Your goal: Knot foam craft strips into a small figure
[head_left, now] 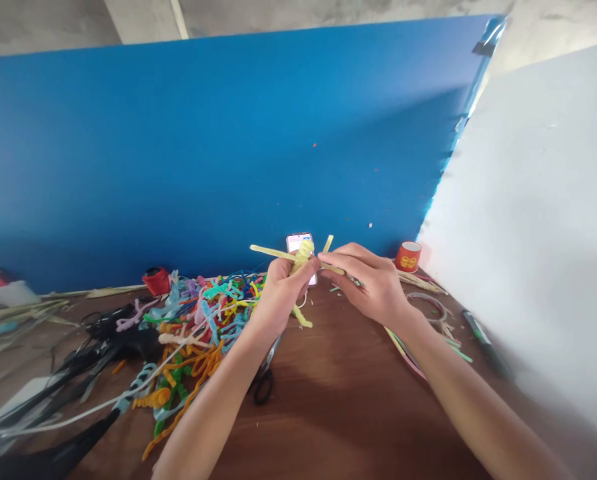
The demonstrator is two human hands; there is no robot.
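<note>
Two bare hands meet above the brown tabletop [318,427], and what we are holding lies between them, just past our thumbs. Our left hand [284,287] is nearer to the yellow chenille coil [305,249] — its thumb and fingers are closed about the base, and the top pokes out above the grip. Our right hand [367,280] comes in from the right, thumb and forefinger drawn together on a pale yellow stem [334,269], the fingertips just beside the left thumb. That stem lies roughly crosswise, from the left thumb back into the right hand. One straight yellow arm [272,252] sticks out leftward beyond the left hand, almost level; a shorter yellow tip [329,243] rises above the right fingers. Whether these all join inside our grip we cannot tell.

On the table, scissors [263,387] lie beside our left forearm, handles towards us. Left of them spreads a tangled heap of chenille stems [193,333], crossed by a white cable [178,352]; at right a marker [488,343] lies near the white wall [543,200]. Behind our hands is a phone [299,239], its screen lit, and a red cup [408,257] stands farther right — then comes the blue panel [228,147], with grey wall [288,17] above.
</note>
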